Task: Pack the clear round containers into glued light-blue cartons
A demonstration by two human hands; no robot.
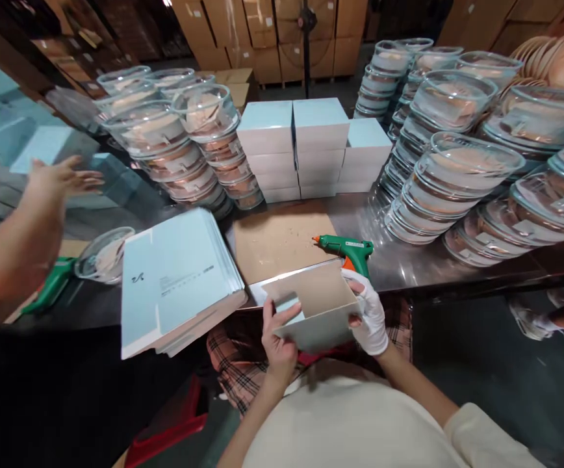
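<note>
A light blue cardboard box [318,305], half folded with its brown inside facing up, is held over the table's near edge. My left hand [278,338] grips its left side, thumb inside a flap. My right hand [370,312], in a white glove, holds the right side. A green hot glue gun [347,250] lies on the steel table just beyond the box, its nozzle pointing left, beside a brown cardboard mat [277,237]. A pile of flat, unfolded blue box blanks [177,279] lies to the left.
Finished blue boxes [311,146] are stacked at the back centre. Stacks of clear lidded containers stand to the left [184,140] and right [462,162]. A co-worker's arm [23,227] reaches in at the left, over a second green glue gun [51,286] and a clear bowl [104,253].
</note>
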